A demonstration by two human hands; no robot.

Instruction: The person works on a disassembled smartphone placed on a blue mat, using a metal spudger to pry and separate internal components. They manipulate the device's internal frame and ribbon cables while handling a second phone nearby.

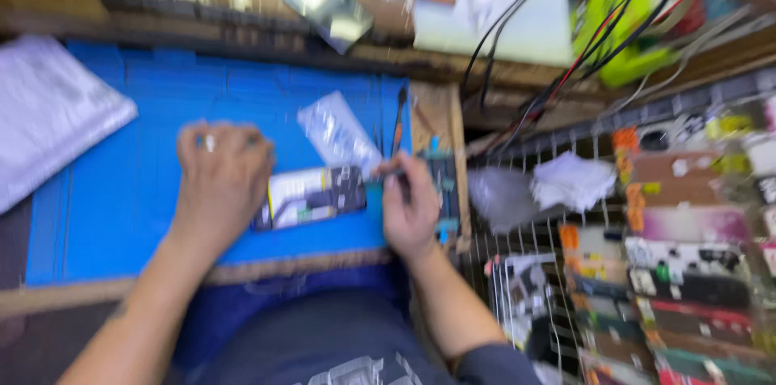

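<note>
An opened phone lies with its insides up on a blue work mat. My left hand, with a ring on one finger, rests flat on the phone's left end. At the phone's right end my right hand grips a thin dark tool that points up and away from me. The frame is blurred by motion, so fine detail is lost.
A clear plastic bag lies just behind the phone. White cloth or paper covers the mat's left end. Black and red cables hang at the upper right. A wire rack of coloured packages stands to the right.
</note>
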